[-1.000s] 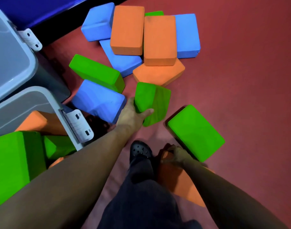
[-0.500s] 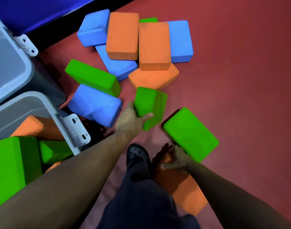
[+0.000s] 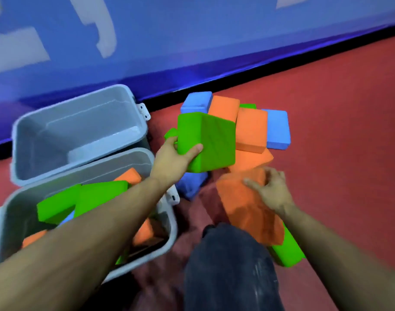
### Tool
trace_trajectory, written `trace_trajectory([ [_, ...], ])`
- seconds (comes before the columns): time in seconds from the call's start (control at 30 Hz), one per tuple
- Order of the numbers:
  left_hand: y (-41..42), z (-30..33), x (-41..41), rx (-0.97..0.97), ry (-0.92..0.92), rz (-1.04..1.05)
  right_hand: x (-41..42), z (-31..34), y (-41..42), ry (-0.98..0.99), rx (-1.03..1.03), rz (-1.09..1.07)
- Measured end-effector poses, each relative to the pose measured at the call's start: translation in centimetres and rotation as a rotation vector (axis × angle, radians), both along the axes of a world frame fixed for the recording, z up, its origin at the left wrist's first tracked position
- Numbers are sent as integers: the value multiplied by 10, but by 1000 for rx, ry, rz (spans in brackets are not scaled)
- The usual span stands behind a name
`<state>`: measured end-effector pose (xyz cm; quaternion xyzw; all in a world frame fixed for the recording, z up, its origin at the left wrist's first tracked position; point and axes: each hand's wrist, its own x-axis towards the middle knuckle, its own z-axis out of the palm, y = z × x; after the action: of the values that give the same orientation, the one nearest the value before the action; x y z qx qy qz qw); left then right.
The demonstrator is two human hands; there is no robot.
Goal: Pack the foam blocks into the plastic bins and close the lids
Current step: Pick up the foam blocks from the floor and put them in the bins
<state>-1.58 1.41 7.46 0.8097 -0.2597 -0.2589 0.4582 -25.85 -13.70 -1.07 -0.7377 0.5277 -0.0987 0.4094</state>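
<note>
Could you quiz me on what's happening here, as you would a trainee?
1. True or false: the far bin already holds foam blocks.
2. Which colour is the block in the left hand? A) blue B) green C) orange
3. Fill in: the right hand grips an ____ block.

Key
1. False: the far bin looks empty; the near bin holds green and orange blocks.
2. B: the green block is lifted above the pile.
3. Orange: the orange block is blurred, and a second green block lies beneath it on the red floor.
</note>
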Motion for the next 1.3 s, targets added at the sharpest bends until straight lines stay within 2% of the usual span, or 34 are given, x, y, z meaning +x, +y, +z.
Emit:
trace_trajectory([
  [0.1,60,43,38,-143,57,161,53,52,17,-180,-79,-99],
  [0.27,178,106,86,-302,151,520,137,122,69,-365,-115,-48],
  [0.47,312,107,122,-398,268,836,221,135,153,-413,48,47],
  [0.57,354,82,128,-434,449,1003,237,115,187,-314,134,50],
  [0.63,380,47,135,-364,611,1023,239,91,201,-235,141,100],
  [0.7,392,17,135,-211,774,982,241,67,209,-103,168,185],
  [0.77,391,14,122,-15,829,847,246,52,215,-5,186,249],
  [0.83,391,11,112,244,790,720,253,53,224,55,177,309],
  [0.9,396,-3,113,474,673,613,258,56,232,106,160,352],
  [1.0,405,-63,144,593,457,626,261,55,233,128,113,355],
  [1.07,390,-40,134,621,308,654,259,57,234,109,86,368],
  [1.13,370,-1,115,643,161,577,257,58,236,83,84,381],
  [1.3,327,21,104,561,78,364,248,61,244,36,97,446],
])
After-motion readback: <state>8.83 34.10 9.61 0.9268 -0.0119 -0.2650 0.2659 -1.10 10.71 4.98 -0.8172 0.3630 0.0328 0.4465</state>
